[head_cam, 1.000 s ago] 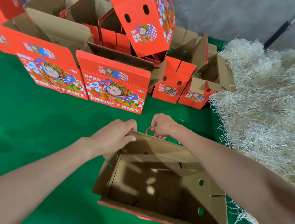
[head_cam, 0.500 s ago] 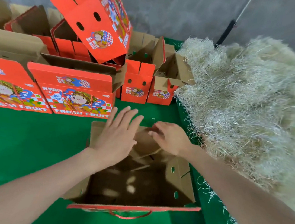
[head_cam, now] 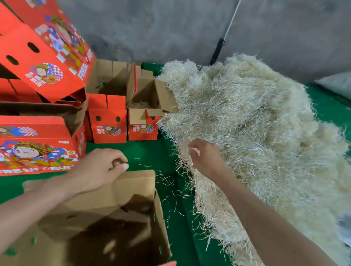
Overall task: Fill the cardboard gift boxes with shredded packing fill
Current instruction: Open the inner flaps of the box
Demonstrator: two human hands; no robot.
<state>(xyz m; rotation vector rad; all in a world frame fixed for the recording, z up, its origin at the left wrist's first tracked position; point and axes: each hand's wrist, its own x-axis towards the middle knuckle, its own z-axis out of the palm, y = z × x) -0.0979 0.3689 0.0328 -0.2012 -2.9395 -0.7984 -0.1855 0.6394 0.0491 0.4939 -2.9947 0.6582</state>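
Brown cardboard lies open below me: the box [head_cam: 104, 212] sits near on the green table [head_cam: 143, 155], its flaps spread and its floor bare, with no fill in it yet; half a second ago both my hands were over its mouth, the left one flat, and now they have parted. My right hand [head_cam: 205, 158] has gone right to the pile of fill [head_cam: 267, 143] and is clenched into its near edge, fingers curled round a tuft of strands; my left hand [head_cam: 100, 168] has stayed at the far flap, fingers now curled, though I cannot tell whether it pinches the card or only rests there. I judge the box is ready and the first handful is about to come across. The fill is pale, thin and wiry, badly tangled, so a tuft will likely drag stragglers; loose strands already lie on the table between box and pile. The other boxes [head_cam: 26, 144] at the left are glossy red outside, with oval holes.
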